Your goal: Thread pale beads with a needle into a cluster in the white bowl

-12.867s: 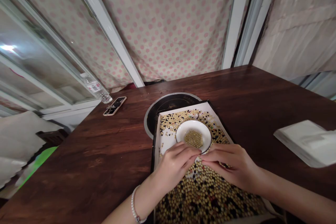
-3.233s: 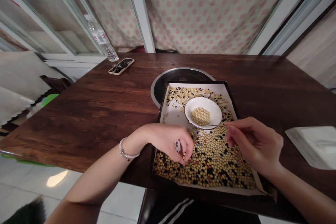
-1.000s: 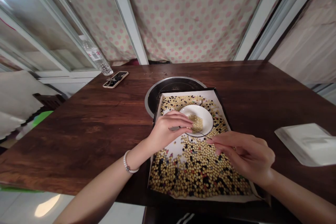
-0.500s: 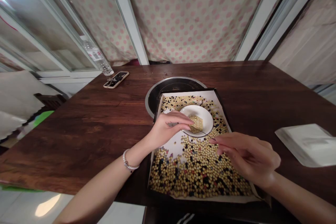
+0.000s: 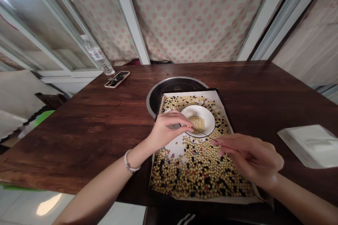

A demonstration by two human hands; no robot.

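Observation:
My left hand (image 5: 169, 133) rests at the rim of a white bowl (image 5: 208, 121), fingertips pinched together over its edge, with a pale bean apparently between them. Inside the bowl lies a small heap of yellow soybeans (image 5: 196, 123). My right hand (image 5: 248, 154) holds a thin dark rod (image 5: 207, 136) whose tip reaches the bowl's near rim. Both hands are above a black tray lined with white paper (image 5: 175, 147), covered in a mix of yellow and black beans (image 5: 200, 179). A pearl bracelet (image 5: 130, 160) circles my left wrist.
The tray partly overlaps a round black cooktop (image 5: 171, 85) set in a dark wooden table (image 5: 79, 126). A phone (image 5: 117, 79) and a plastic bottle (image 5: 97, 58) stand far left. A white packet (image 5: 308, 146) lies to the right.
My left hand has shifted from the beans near the tray's front to the bowl's rim. My right hand has moved slightly right, with the rod still reaching the bowl.

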